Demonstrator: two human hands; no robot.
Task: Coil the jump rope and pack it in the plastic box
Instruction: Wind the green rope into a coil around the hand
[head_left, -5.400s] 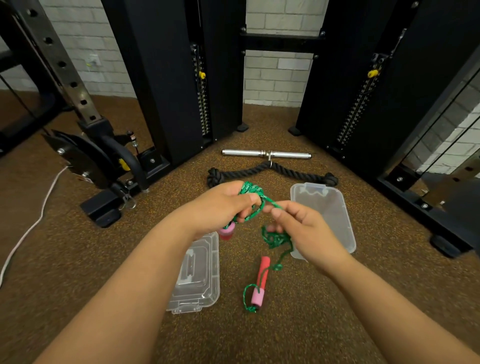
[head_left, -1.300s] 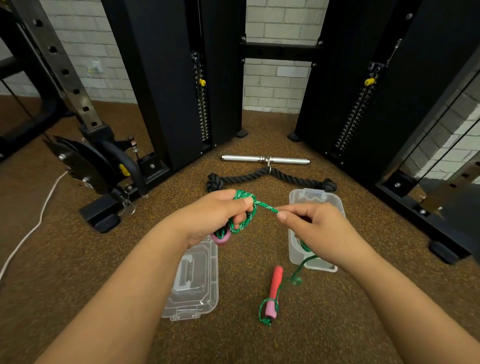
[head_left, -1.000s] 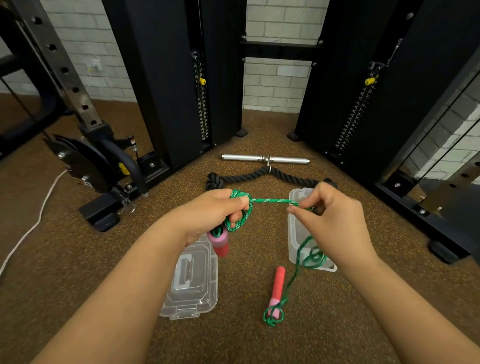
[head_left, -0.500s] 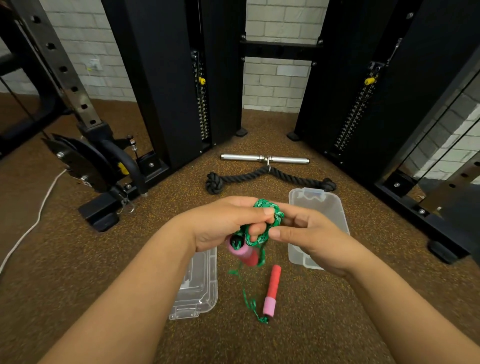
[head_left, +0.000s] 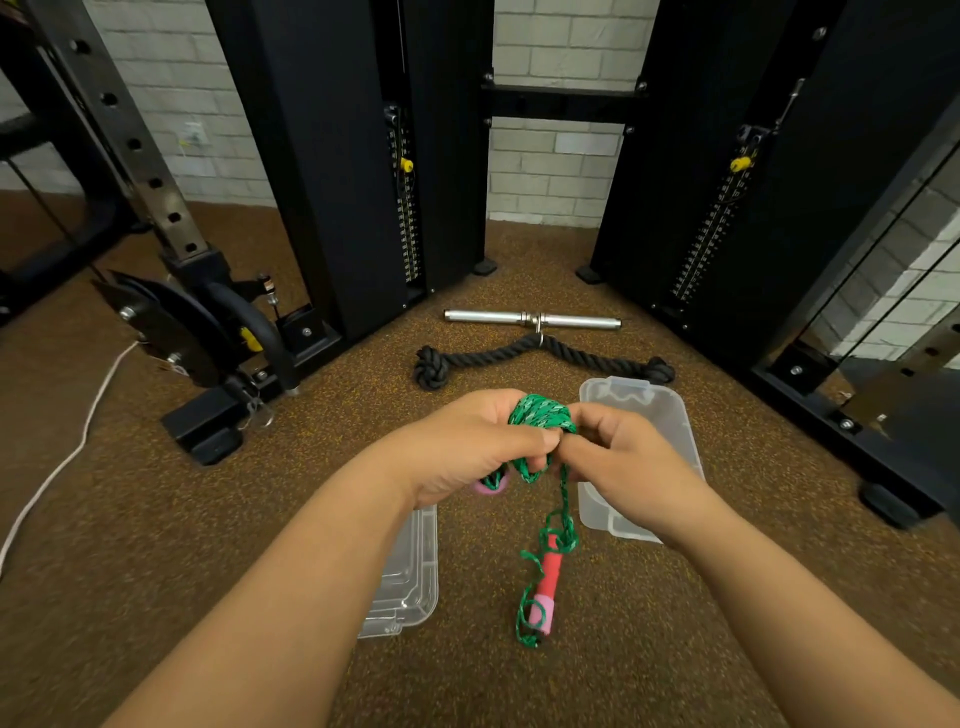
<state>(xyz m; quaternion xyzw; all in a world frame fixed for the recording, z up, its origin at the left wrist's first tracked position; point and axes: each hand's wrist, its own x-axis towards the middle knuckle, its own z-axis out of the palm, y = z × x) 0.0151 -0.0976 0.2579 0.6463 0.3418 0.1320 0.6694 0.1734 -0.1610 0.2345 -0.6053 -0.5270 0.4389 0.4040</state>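
Observation:
A green jump rope (head_left: 540, 415) is bunched in coils between my hands, above the floor. My left hand (head_left: 467, 447) grips the coil together with one pink handle (head_left: 491, 486), which peeks out below its fingers. My right hand (head_left: 623, 462) pinches the rope right beside the coil. A loose strand hangs down to the second handle (head_left: 548, 582), red and pink, lying on the floor. The clear plastic box (head_left: 649, 410) sits on the floor behind my right hand, partly hidden. Its clear lid (head_left: 410, 577) lies under my left forearm.
A black rope attachment (head_left: 540, 353) and a metal bar handle (head_left: 530, 318) lie on the brown floor beyond the hands. Black weight-stack towers (head_left: 337, 156) stand left and right. A rack base (head_left: 208, 426) and a white cable (head_left: 67, 457) are at the left.
My right hand pulled a strand out to the side, then brought it back onto the coil. The coil in my left hand has grown, and the hanging strand is shorter.

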